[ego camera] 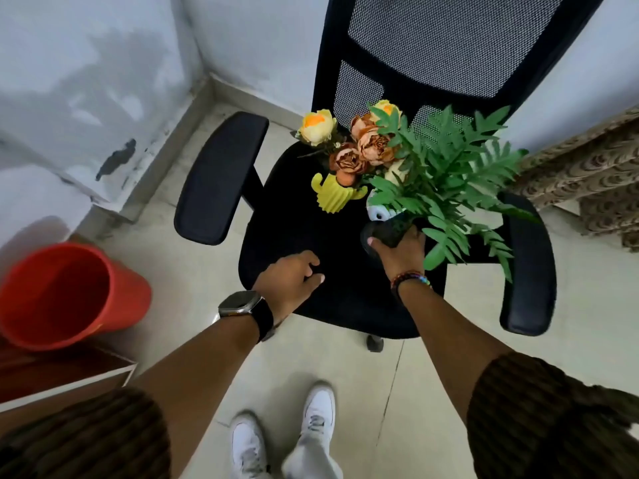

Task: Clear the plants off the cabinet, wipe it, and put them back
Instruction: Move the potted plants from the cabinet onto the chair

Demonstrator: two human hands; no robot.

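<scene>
A: In the head view, where do the plants stand?

B: All on the black padded seat of the mesh-backed office chair, not on the cabinet. The yellow ribbed cactus-shaped pot of orange and yellow fabric flowers sits toward the back of the seat. Just beside it, to its right, a small pale blue-and-white pot shows under the leaves. The person's right hand is wrapped around the dark textured pot of the green fern, near the seat's right side.

A: And the other hand?

B: The left hand is loosely curled, holding nothing, with its fingers resting on or just above the seat's front; contact cannot be told.

A: What could go wrong from here?

B: The fern's fronds spread wide over the pale pot and brush the flowers. Moved sideways, the fern would likely drag fronds across its neighbours and tip the light yellow pot. The seat is soft and probably swivels on its castors, so a push from the left hand might roll it and topple everything. The one-handed grip sits low on a top-heavy plant, which may lean.

A: Anything else nearby?

B: A red plastic bucket stands on a brown wooden edge at the left, well apart.
</scene>
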